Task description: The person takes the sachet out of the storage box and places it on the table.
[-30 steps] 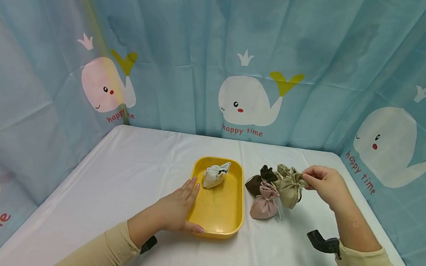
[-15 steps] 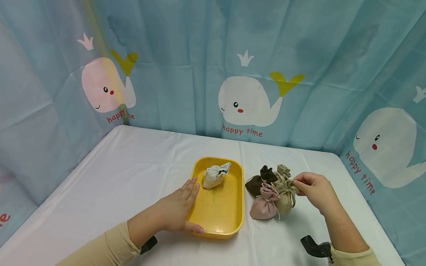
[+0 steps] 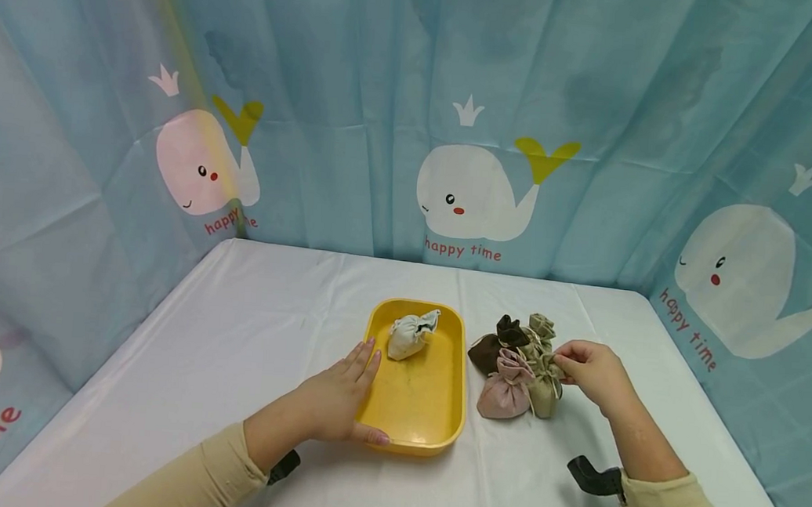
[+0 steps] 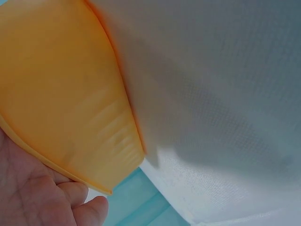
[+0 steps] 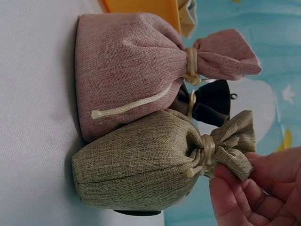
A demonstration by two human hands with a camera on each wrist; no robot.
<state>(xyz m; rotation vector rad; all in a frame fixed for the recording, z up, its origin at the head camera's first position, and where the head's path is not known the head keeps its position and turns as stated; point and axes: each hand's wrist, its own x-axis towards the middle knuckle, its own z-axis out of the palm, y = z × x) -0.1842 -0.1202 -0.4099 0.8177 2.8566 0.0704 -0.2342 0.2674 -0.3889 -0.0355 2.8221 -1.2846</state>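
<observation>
My right hand (image 3: 598, 377) pinches the gathered top of an olive-green drawstring pouch (image 5: 131, 169) between thumb and fingers. The pouch stands upright on the white cloth, beside a pink pouch (image 3: 503, 398). Behind these are a dark brown pouch (image 3: 485, 353) and a second olive pouch (image 3: 541, 326), partly hidden. A yellow tray (image 3: 416, 411) lies to the left of the group, with a white pouch (image 3: 410, 336) inside near its far end. Along the tray's left rim rests my left hand (image 3: 335, 398), fingers extended and thumb at the near corner.
White cloth (image 3: 244, 336) covers the table. Blue curtains (image 3: 342, 163) printed with whales hang behind it and along both sides. A black wrist mount (image 3: 595, 479) sticks out from the right sleeve.
My right hand has brought the olive pouch left and down, onto the cloth beside the pink one. The left hand and the tray stay where they were.
</observation>
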